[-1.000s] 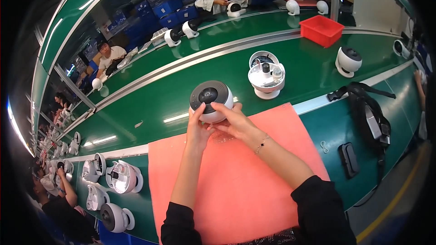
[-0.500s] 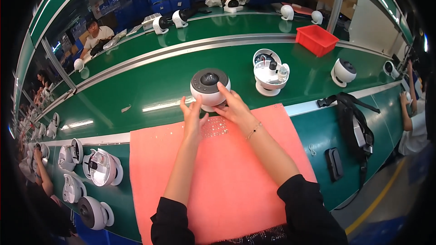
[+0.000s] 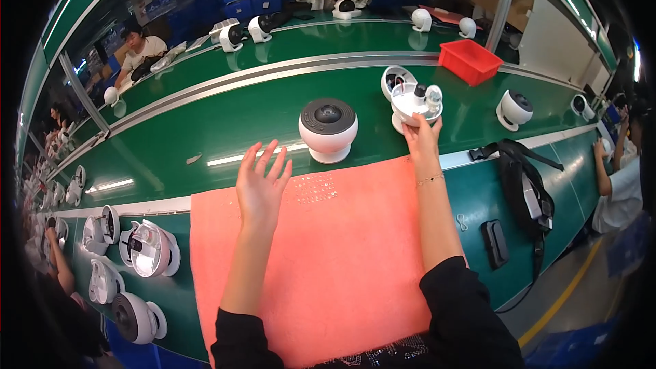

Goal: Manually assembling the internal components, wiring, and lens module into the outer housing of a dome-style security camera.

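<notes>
A white round device [image 3: 329, 133] with a dark ringed top and black dome stands upright on the green belt, touched by neither hand. Left of it and slightly nearer, my left hand [image 3: 262, 188] hovers over the pink mat's far edge, fingers spread and holding nothing. My right hand [image 3: 424, 138] grips the front rim of an opened white device [image 3: 408, 104], whose hinged cover is tipped back. Inside its bowl show a black cylinder and a clear rounded part. Whether its foot is off the belt I cannot tell.
Small shiny screws lie in rows on the pink mat [image 3: 307, 266]. More white device shells [image 3: 154, 249] stand at left. At right are a red bin [image 3: 470, 61], another finished device [image 3: 514, 109], a black strap bag [image 3: 525, 184] and a black pouch [image 3: 495, 243]. Co-workers sit around the line.
Both hands have let go of the closed device, which stands on the belt. My right hand has moved right and taken hold of the opened device; my left has drawn back and opened.
</notes>
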`<state>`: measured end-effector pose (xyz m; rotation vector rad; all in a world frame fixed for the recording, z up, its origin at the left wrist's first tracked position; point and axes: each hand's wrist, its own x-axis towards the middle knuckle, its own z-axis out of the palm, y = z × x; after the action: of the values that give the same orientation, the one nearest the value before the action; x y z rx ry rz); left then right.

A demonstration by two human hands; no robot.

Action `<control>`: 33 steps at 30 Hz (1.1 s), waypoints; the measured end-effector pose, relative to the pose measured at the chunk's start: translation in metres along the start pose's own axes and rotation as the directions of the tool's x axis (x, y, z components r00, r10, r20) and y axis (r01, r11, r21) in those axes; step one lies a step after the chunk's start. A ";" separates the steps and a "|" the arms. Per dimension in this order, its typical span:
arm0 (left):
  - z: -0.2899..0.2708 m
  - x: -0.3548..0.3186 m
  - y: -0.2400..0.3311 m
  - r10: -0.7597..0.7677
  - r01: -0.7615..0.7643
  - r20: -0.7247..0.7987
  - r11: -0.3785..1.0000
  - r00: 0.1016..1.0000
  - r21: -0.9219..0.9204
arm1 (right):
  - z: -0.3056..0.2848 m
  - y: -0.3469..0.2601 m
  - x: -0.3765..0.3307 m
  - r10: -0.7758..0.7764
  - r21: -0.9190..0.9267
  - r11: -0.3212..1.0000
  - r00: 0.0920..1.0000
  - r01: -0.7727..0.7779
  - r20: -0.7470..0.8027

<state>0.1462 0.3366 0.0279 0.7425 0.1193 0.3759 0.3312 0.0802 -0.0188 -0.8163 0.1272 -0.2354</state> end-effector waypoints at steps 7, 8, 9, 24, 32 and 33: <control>-0.067 -0.068 0.015 -0.365 0.349 0.212 0.930 0.906 0.111 | 0.072 -0.066 -0.082 -0.024 -0.261 0.951 0.879 0.167 0.476; -0.078 -0.076 0.013 -0.425 0.433 0.223 0.901 0.877 0.015 | 0.080 -0.071 -0.094 0.068 -0.290 0.952 0.854 0.099 0.516; -0.086 -0.082 0.012 -0.478 0.508 0.241 0.857 0.845 -0.082 | 0.087 -0.073 -0.105 0.159 -0.322 0.946 0.818 0.034 0.553; -0.127 -0.182 0.018 -0.433 0.407 0.069 0.764 0.899 -0.501 | 0.064 -0.008 -0.182 0.882 -0.830 0.465 0.085 -0.309 0.463; -0.105 -0.204 0.032 -0.521 0.458 -0.110 0.818 0.846 -0.348 | 0.048 -0.035 -0.205 0.673 -0.754 0.621 0.346 0.215 0.653; -0.093 -0.207 0.038 -0.522 0.457 -0.115 0.817 0.845 -0.351 | 0.052 -0.042 -0.213 0.572 -0.647 0.558 0.325 0.519 0.753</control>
<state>-0.0784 0.3434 -0.0199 0.3324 0.4330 -0.0334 0.1293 0.1435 0.0523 -1.8617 -1.0493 0.4956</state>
